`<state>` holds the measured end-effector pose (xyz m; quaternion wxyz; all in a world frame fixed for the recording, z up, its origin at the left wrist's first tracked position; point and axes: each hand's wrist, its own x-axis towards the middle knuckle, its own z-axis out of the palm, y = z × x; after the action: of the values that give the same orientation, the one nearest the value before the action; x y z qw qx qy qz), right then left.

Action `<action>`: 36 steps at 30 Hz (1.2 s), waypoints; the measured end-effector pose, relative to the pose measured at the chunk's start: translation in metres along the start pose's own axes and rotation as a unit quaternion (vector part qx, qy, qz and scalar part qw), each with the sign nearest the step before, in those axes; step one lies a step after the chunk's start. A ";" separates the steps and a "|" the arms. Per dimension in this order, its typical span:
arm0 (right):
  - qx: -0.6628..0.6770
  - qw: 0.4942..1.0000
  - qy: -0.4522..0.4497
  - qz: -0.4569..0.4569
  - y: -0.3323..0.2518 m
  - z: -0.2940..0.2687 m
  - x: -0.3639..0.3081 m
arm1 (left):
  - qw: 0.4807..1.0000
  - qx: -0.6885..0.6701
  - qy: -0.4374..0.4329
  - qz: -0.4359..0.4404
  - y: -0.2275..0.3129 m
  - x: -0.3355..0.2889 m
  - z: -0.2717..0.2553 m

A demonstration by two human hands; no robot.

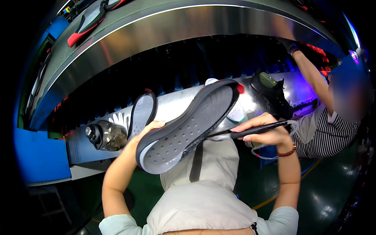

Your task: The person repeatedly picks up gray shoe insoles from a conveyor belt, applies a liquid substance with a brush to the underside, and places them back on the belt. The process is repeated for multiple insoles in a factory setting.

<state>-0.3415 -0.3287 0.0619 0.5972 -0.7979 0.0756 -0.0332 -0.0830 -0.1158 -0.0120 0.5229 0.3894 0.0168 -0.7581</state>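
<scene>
My left hand (141,133) grips a black and grey shoe sole (188,125) by its left edge, thumb on the rim and the other fingers hidden beneath. The sole is tilted with its grey, hole-dotted inner face toward me; a red tip shows at its far end. In my right hand (270,131) is a black-handled brush (260,128), its head against the sole's right edge. That edge looks wet and shiny. A second grey and black sole (142,111) with a red tip lies on the metal bench, just beyond my left hand.
A dark bottle (111,135) and a white glove (119,118) lie left on the metal bench (84,150). A black shoe (272,94) sits to the right. Overhead runs a belt (129,11) bearing more soles (88,25). Another person (327,129) reaches in at right.
</scene>
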 end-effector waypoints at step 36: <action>0.159 0.841 0.517 0.030 0.095 0.093 -0.020 | 0.948 -0.224 -0.130 0.185 -0.124 -0.050 -0.069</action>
<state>-0.3554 -0.2633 -0.0550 0.5903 -0.5565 0.3909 -0.4347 -0.1361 0.0092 -0.0775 0.7252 0.1565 0.0463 -0.6690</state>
